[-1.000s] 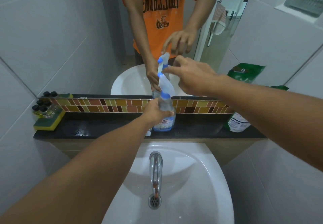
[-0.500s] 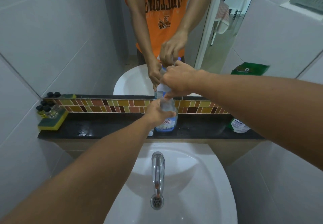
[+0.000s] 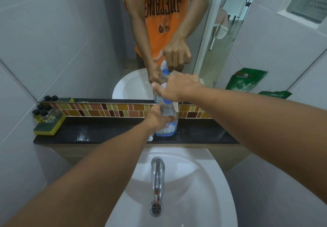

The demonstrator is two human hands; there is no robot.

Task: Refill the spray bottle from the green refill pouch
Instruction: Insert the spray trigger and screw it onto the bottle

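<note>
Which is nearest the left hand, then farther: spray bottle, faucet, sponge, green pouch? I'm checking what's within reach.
1. spray bottle: held by the left hand.
2. faucet: below, over the sink.
3. sponge: shelf's left end.
4. green pouch: far right, mostly hidden.

Left of the spray bottle [image 3: 166,120]: open dark surface [image 3: 106,131] as far as the sponge [image 3: 47,125] carrying small jars [image 3: 42,112]. Right of it — bare stretch, partly hidden by the forearm. In front, below — faucet [image 3: 157,172].

Clear spray bottle [image 3: 167,120] upright on ledge — green pouch [image 3: 275,94] rightward.
</note>
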